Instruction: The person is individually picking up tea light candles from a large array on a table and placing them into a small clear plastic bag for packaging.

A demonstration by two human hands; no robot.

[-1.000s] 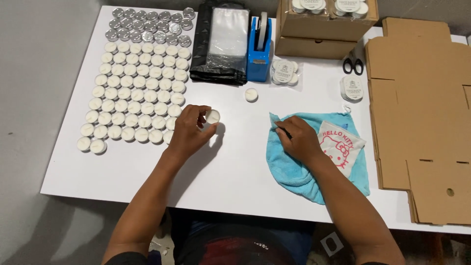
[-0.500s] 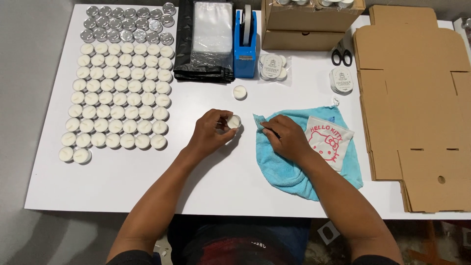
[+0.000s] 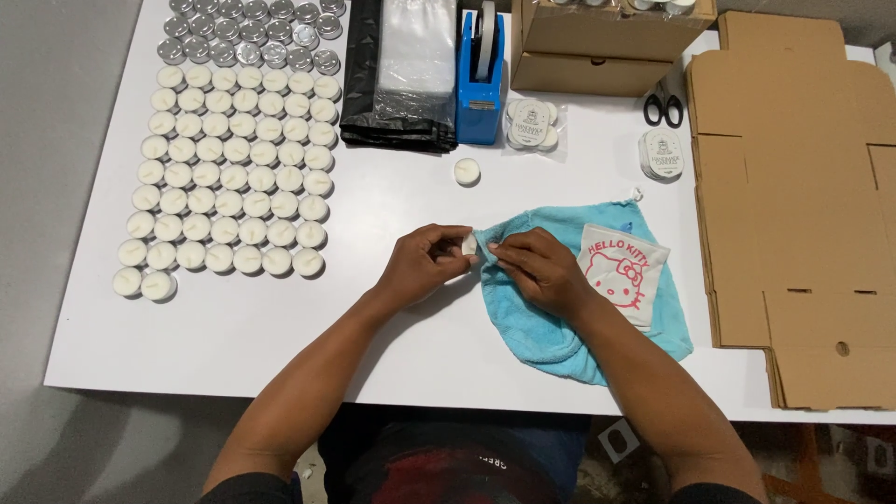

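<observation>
My left hand [image 3: 422, 264] holds a small round white candle [image 3: 469, 245] on edge between its fingertips. My right hand [image 3: 539, 269] pinches the left corner of a light blue cloth [image 3: 560, 327] and presses it against the candle. The cloth lies spread on the white table [image 3: 392, 345], with a white patch showing a cartoon cat [image 3: 619, 272] on its right part. A single white candle [image 3: 466, 171] sits alone farther back, in front of the blue tape dispenser [image 3: 480, 79].
Rows of white candles [image 3: 229, 177] fill the table's left side, with several silver tins [image 3: 247, 33] behind them. A black bag with clear sleeves [image 3: 401, 70], cardboard boxes [image 3: 607, 42], scissors [image 3: 664, 107], round label stacks [image 3: 661, 154] and flat cardboard [image 3: 803, 205] lie at back and right.
My left hand brought the candle rightward from beside the candle rows to the cloth's corner. My right hand stayed on the cloth and now meets the candle.
</observation>
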